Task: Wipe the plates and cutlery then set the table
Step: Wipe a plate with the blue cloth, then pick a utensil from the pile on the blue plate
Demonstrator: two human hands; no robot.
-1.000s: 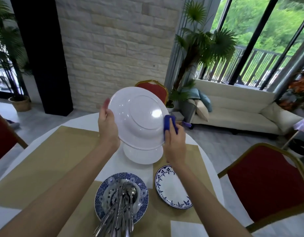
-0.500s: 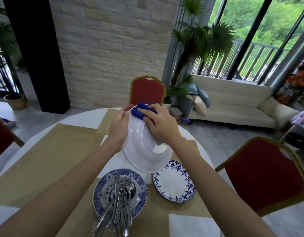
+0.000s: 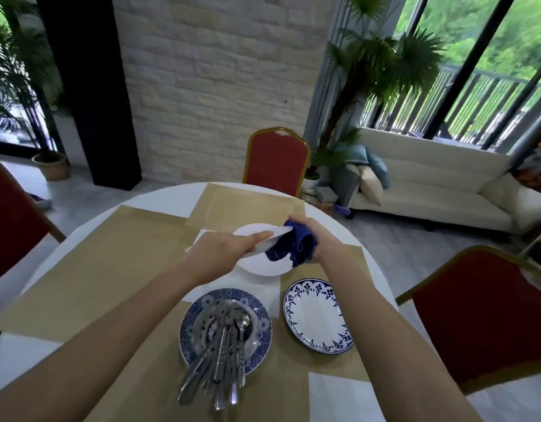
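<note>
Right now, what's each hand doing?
Left hand: holds the white plate by its rim.
Right hand: grips the blue cloth.

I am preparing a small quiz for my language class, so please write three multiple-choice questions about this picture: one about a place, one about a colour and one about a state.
1. Where does the cutlery lie?
A) on the blue patterned plate
B) in a drawer
C) in a cup

2. What colour is the cloth?
A) yellow
B) dark blue
C) white

3. How is the top white plate at this moment?
A) broken in pieces
B) under the cutlery
C) gripped by the left hand

Answers:
1 A: the handles stick out over that plate's rim.
2 B: it is bunched in the right hand.
3 C: the fingers curl over its edge, with the cloth against it.
</note>
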